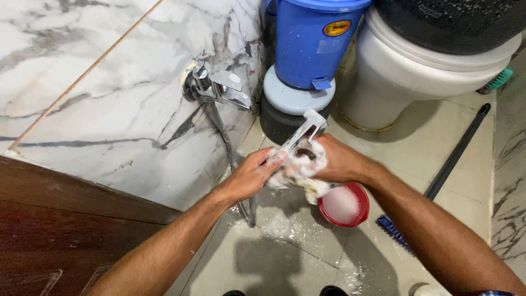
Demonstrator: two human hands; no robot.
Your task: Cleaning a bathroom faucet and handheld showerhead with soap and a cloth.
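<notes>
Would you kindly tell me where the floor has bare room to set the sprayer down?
Free floor lies between the toilet and the black handle. Tiles below the red bowl are bare but foamy. It is crowded under both hands around the sprayer, and by the blue bin and tap.

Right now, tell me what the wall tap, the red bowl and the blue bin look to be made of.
Wall tap: likely chromed metal, mirror-bright with sharp reflections. Red bowl: probably plastic, uniformly coloured with a thin rim, holding white foam. Blue bin: plastic by its look, smooth moulded wall, slightly glossy.
</notes>
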